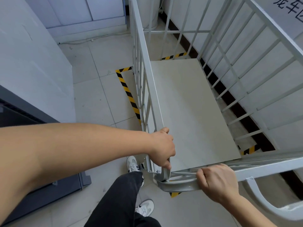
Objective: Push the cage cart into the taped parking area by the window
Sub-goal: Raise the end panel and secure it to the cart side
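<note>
Pale floor tiles (98, 102) fill the lower left of my view, with a white wall or panel (32, 68) rising at ten o'clock and a dark grey cabinet (29, 169) at eight o'clock. I see the cage cart (193, 105), a white metal frame with barred sides and a flat pale deck, taking up the centre and everything from twelve to four o'clock, its far side close along a white wall with a dark skirting strip (236, 110). Yellow-and-black hazard tape (127, 92) marks a corner on the floor at about eleven o'clock just beside the cart's left side; more pieces of the same tape show beyond the deck at twelve o'clock, past its right near corner at three o'clock, and under the near handle at six o'clock, so the cart stands largely within the taped outline, though I cannot tell whether every wheel is inside. My left hand (162, 148) is wrapped around the near end of the left side rail, fingers curled over it. My right hand (218, 182) is clenched around the curved grey handle (178, 185) at the near left corner, just beside the left hand but not touching it. Below, at six to seven o'clock, I see a leg in dark trousers (119, 197) and two white sneakers (132, 163).
</note>
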